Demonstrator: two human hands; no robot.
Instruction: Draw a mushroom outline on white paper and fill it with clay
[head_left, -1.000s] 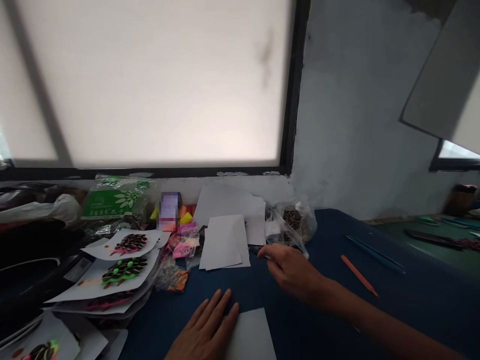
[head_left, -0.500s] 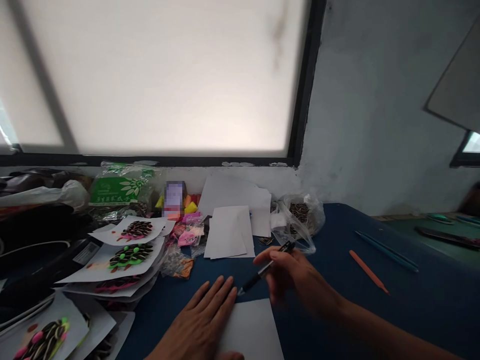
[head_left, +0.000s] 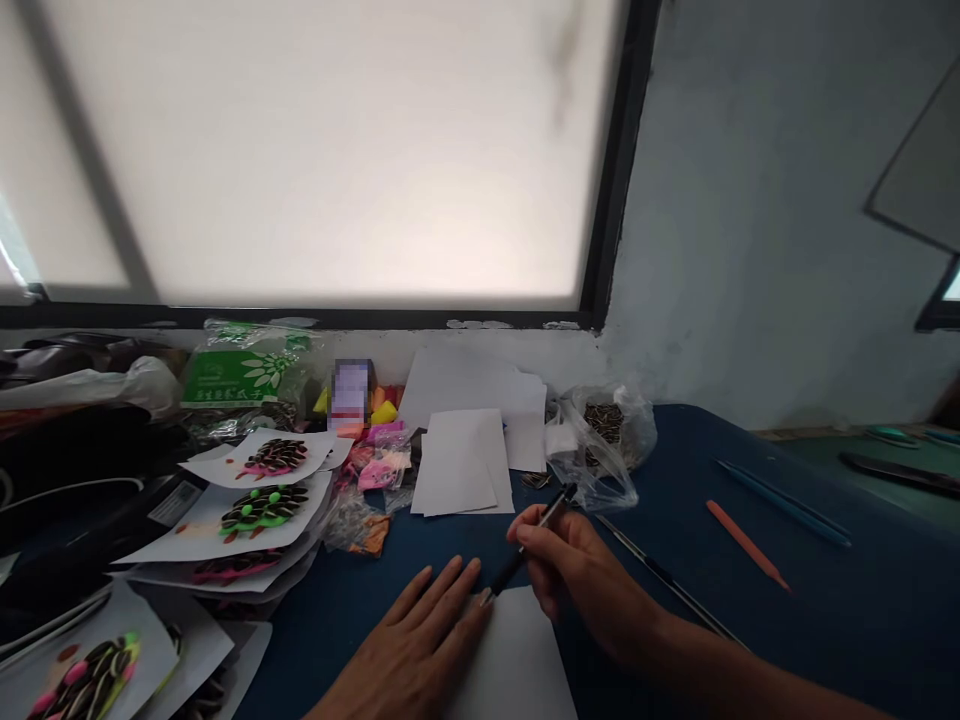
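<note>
My left hand (head_left: 420,640) lies flat, fingers stretched, over the left edge of a white paper sheet (head_left: 525,650) on the blue tabletop. In my right hand (head_left: 577,560) is a dark pen (head_left: 514,568), slanted, its tip down beside my left index finger near the sheet's top edge. Whether the tip touches the paper I cannot tell. Beyond my hands lie small blank sheets (head_left: 457,465). A thin metal tool, perhaps tweezers (head_left: 660,572), sits partly behind my right forearm.
At left are stacked cards (head_left: 172,540) bearing seeds and coloured clay. Behind them stand a green seed bag (head_left: 240,375) and pink clay packets (head_left: 382,470). A clear bag of seeds (head_left: 604,425) is at the back. An orange tool (head_left: 746,545) and blue tweezers (head_left: 784,500) lie right.
My right hand has come closer to the paper, and the pen tip now sits at the sheet's top edge by my left index finger. The thin metal tool has come into sight.
</note>
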